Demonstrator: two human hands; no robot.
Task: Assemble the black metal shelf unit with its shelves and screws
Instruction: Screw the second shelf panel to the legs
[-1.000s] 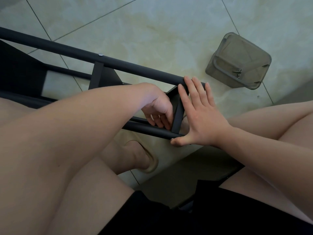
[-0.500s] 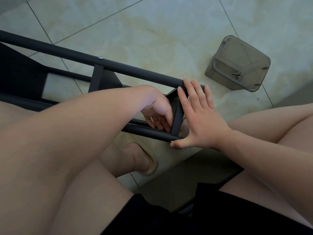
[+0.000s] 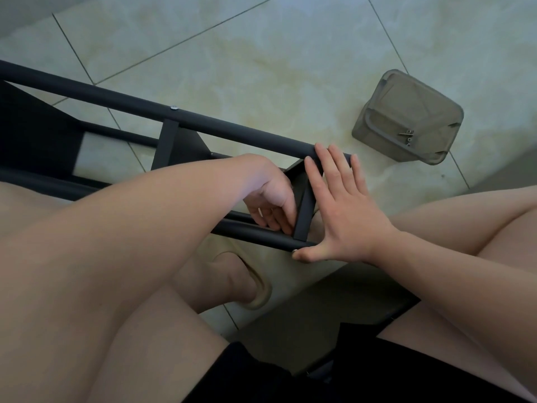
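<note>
The black metal shelf unit (image 3: 139,104) lies on its side across the tiled floor, its round poles running from the upper left towards the middle. A black shelf panel (image 3: 303,210) sits between the pole ends. My right hand (image 3: 345,212) lies flat against the end of the frame, fingers straight over the upper pole, thumb under the lower pole. My left hand (image 3: 271,199) reaches in beside the panel with its fingers curled at the lower pole; whatever they pinch is hidden. One screw head (image 3: 174,107) shows on the upper pole.
A translucent grey plastic tub (image 3: 377,114) lies on the floor to the upper right with a few loose screws (image 3: 406,136) inside. My bare knees flank the frame, and a slippered foot (image 3: 244,283) rests below it. A dark seat edge (image 3: 319,301) lies under my right arm.
The view has shifted slightly. Both hands stay at the frame's end, in nearly the same places.
</note>
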